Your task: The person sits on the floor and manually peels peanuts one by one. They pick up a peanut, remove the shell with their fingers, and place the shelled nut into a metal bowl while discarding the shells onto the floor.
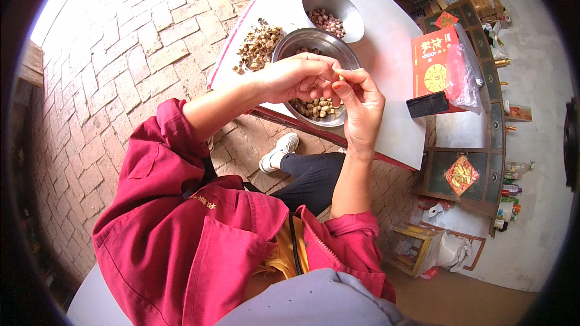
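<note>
Both hands meet above a steel bowl (353,56) of unshelled peanuts (321,107). A small peanut (340,78) sits between the thumb and forefinger of my right hand (365,104). My left hand (302,78) is turned palm up with curled fingers, its fingertips beside the peanut; small bits lie in it. Left of the bowl is a heap of empty peanut shells (260,46). Beyond the bowl, a metal ladle-like pan (351,13) with a long handle holds shelled pinkish peanuts (327,22). My hands hide part of the bowl's contents.
The white table (385,68) has a red edge. At its right lie a red box (434,61), a clear plastic bag (464,77) and a black phone (427,104). A dark green cabinet (464,158) and a wooden-framed stand (414,249) are farther right, beside the brick floor (154,54).
</note>
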Tool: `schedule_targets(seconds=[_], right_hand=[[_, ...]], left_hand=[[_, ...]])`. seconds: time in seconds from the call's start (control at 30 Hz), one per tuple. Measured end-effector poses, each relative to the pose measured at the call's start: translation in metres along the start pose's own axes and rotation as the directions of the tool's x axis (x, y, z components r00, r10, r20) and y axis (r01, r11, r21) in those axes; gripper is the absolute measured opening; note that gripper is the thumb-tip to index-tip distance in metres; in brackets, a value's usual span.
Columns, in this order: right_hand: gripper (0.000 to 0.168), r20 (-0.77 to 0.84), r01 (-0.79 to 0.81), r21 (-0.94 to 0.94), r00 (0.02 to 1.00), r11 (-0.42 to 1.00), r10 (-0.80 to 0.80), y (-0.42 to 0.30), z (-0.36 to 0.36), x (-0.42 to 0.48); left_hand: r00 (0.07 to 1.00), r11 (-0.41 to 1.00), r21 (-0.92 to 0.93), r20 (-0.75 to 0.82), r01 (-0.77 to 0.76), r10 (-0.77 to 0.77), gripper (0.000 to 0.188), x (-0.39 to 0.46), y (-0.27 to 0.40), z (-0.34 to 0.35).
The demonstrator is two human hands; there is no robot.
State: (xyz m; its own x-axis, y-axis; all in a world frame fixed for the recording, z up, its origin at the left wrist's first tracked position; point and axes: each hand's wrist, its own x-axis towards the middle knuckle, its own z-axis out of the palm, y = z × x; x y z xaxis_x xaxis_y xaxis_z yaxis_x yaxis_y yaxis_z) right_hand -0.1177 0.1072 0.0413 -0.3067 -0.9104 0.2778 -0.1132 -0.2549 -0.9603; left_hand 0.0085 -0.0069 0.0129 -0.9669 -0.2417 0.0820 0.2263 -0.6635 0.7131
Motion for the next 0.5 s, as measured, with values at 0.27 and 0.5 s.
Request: schedule_targets(seconds=[0.27, 0.5], right_hand=[[0.011, 0.011, -0.007, 0.0, 1.0, 1.0, 0.007, -0.0021, 0.0071, -0.0017], [0.008, 0.01, -0.028, -0.151, 1.0, 0.988, 0.03, -0.0054, 0.0061, -0.002]], left_hand=[[0.998, 0.991, 0.127, -0.057, -0.033, 0.041, 0.01, -0.0025, 0.0018, -0.0039], [0.99, 0.97, 0.219, -0.071, -0.103, 0.121, 0.012, 0.0025, -0.0052, -0.0038]])
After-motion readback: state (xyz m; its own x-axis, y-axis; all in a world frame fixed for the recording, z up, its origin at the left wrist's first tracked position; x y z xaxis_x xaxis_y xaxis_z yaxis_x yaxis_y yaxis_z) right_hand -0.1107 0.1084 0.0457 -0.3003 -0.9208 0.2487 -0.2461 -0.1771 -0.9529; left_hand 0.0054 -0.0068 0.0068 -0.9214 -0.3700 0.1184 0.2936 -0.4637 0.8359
